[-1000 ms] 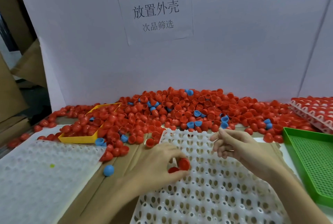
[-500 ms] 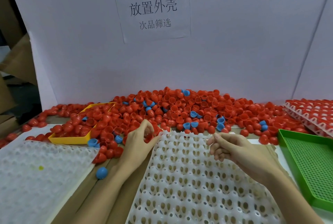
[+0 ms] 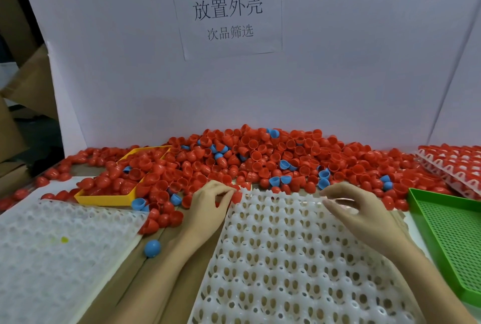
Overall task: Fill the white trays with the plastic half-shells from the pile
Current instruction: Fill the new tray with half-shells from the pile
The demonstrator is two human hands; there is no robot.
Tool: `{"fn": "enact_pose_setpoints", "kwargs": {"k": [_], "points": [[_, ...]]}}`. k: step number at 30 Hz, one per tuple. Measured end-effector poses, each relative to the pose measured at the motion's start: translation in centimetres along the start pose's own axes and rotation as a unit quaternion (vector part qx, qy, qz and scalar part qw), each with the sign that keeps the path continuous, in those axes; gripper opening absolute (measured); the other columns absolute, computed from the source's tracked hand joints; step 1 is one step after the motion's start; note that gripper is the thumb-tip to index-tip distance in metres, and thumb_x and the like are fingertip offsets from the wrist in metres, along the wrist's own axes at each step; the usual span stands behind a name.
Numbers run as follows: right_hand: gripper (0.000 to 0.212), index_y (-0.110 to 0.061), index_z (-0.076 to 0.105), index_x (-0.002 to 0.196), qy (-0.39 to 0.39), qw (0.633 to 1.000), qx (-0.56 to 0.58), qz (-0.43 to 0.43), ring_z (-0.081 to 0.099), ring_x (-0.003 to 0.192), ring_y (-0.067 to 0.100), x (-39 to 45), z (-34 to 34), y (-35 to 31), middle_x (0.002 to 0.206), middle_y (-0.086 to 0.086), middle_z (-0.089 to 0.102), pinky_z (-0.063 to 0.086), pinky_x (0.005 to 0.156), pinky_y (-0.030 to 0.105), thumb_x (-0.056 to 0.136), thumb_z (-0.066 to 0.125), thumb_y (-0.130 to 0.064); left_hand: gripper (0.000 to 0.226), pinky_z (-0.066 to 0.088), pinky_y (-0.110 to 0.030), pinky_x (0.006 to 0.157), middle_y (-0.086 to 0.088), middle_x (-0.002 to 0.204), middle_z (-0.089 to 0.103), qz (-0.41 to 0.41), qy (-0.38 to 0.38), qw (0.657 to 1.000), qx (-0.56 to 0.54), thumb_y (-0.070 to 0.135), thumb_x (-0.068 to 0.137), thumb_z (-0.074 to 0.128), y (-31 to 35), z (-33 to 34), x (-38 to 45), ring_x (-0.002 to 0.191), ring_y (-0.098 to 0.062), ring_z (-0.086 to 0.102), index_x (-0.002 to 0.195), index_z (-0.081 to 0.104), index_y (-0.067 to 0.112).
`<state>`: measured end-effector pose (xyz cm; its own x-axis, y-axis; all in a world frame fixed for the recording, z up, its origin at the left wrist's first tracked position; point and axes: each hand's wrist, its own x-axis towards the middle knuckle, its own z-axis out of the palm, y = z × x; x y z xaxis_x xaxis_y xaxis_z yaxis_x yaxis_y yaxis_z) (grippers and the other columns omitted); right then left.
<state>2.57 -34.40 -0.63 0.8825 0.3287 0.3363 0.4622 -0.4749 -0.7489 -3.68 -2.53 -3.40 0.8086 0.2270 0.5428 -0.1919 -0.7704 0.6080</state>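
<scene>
Left hand (image 3: 208, 200) fingers pinch red half-shell (image 3: 236, 196) at white tray (image 3: 299, 258) far corner; pile (image 3: 260, 157) just beyond. Right hand (image 3: 361, 209) fingers loosely curled, holding nothing. Seat shell squarely in corner cell.

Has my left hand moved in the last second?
Yes. The left hand went from over the white tray, a few rows in, away from me to the tray's far-left corner, at the edge of the red half-shell pile.
</scene>
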Motion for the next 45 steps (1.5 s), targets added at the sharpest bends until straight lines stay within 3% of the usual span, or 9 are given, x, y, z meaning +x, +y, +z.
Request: {"fn": "enact_pose_setpoints", "kwargs": {"k": [3,5,11,13,23,26,30,38,45], "points": [[0.034,-0.035,0.064,0.131,-0.04,0.987,-0.149,0.052,0.051,0.134,0.008,0.1,-0.2,1.1,0.142,-0.015,0.056,0.039,0.109,0.029,0.098,0.071,-0.036,0.014,0.055,-0.018,0.088,0.008,0.102,0.072,0.004,-0.008,1.0,-0.018,0.008,0.095,0.07,-0.2,0.0,0.2,0.096,-0.002,0.067,0.102,0.081,0.012],[0.043,-0.036,0.058,0.141,-0.064,0.981,-0.165,0.079,0.05,0.128,0.006,0.2,-0.3,1.3,0.149,-0.013,0.052,0.04,0.101,0.026,0.1,0.067,-0.044,0.009,0.055,-0.016,0.087,0.012,0.1,0.072,0.004,-0.023,0.999,-0.037,0.012,0.092,0.076,-0.3,0.1,0.1,0.097,0.0,0.067,0.099,0.082,0.015],[0.042,-0.042,0.052,0.143,-0.081,0.982,-0.162,0.062,0.046,0.115,-0.001,0.2,-0.3,1.4,0.132,-0.024,0.044,0.039,0.083,0.016,0.102,0.061,-0.046,0.006,0.055,-0.015,0.084,0.009,0.099,0.073,0.023,0.07,0.997,-0.032,0.007,0.09,0.077,-0.4,-0.2,0.5,0.097,0.0,0.068,0.094,0.08,0.01],[0.042,-0.041,0.053,0.143,-0.093,0.984,-0.136,0.062,0.044,0.12,-0.001,0.2,-0.3,1.5,0.133,-0.024,0.043,0.039,0.094,0.02,0.102,0.063,-0.042,0.006,0.053,-0.011,0.084,0.01,0.101,0.073,0.034,0.081,0.996,-0.025,0.008,0.091,0.077,-0.3,-0.4,0.6,0.101,0.002,0.066,0.094,0.08,0.011],[0.041,-0.04,0.054,0.141,-0.109,0.985,-0.109,0.07,0.038,0.13,0.002,0.3,-0.4,1.6,0.136,-0.021,0.044,0.034,0.112,0.03,0.101,0.065,-0.038,0.01,0.028,0.001,0.094,0.013,0.113,0.065,0.049,-0.072,0.994,0.065,0.027,0.092,0.076,0.8,0.8,-0.3,0.111,-0.002,0.054,0.09,0.081,0.018],[0.037,-0.041,0.055,0.142,-0.1,0.989,-0.091,0.063,0.042,0.13,-0.001,0.3,-0.8,1.8,0.137,-0.025,0.048,0.036,0.108,0.027,0.105,0.059,-0.037,0.014,0.035,-0.012,0.104,0.012,0.133,0.06,0.066,-0.094,0.992,0.059,0.026,0.097,0.071,0.8,0.5,-0.4,0.124,-0.002,0.052,0.089,0.077,0.015],[0.047,-0.025,0.061,0.143,0.025,0.996,-0.025,0.087,0.049,0.133,0.006,0.6,-2.2,2.7,0.14,-0.013,0.059,0.036,0.11,0.027,0.108,0.042,0.0,0.024,0.042,-0.027,0.112,0.014,0.141,0.058,0.062,-0.126,0.987,0.073,0.031,0.103,0.06,0.6,0.1,-0.6,0.128,-0.002,0.054,0.105,0.079,0.016],[0.052,-0.033,0.063,0.14,-0.049,0.984,-0.118,0.122,0.062,0.127,0.021,0.5,-2.4,3.6,0.144,-0.01,0.06,0.05,0.108,0.043,0.105,0.044,0.0,0.014,0.049,-0.023,0.088,0.011,0.107,0.061,0.058,-0.077,0.993,0.072,0.016,0.099,0.067,1.7,0.2,-0.7,0.095,-0.005,0.06,0.098,0.079,0.01],[0.052,-0.038,0.068,0.132,-0.04,0.972,-0.192,0.126,0.057,0.134,0.021,0.5,-2.5,3.9,0.143,-0.005,0.064,0.051,0.105,0.048,0.103,0.046,0.0,0.019,0.055,-0.028,0.072,0.015,0.108,0.054,-0.012,0.016,0.995,0.094,0.028,0.096,0.071,2.2,-1.0,-1.0,0.081,-0.002,0.061,0.104,0.079,0.014]]}}
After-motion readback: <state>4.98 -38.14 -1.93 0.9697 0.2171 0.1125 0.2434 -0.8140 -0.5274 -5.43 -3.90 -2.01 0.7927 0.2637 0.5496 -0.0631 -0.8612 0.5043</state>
